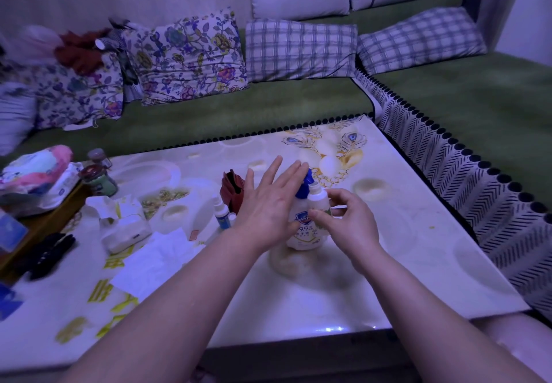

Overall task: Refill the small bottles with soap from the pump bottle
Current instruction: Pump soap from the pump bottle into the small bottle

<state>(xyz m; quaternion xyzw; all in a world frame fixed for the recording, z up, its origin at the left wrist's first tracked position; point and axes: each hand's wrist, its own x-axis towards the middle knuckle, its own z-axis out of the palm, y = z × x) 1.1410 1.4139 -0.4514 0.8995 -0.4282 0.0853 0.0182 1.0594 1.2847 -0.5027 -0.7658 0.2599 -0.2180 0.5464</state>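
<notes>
Two bottles: L grip (265,203) flat, open on blue-topped white pump bottle (301,234), R grip (349,221) pinches sm. white bottle (316,197).

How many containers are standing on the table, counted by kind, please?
Large white plastic pump bottle with blue pump: 1
Small white bottle, gripped by the right hand: 1
Small spray bottle with blue label: 1
Dark-lidded jars: 2
Total: 5
</notes>
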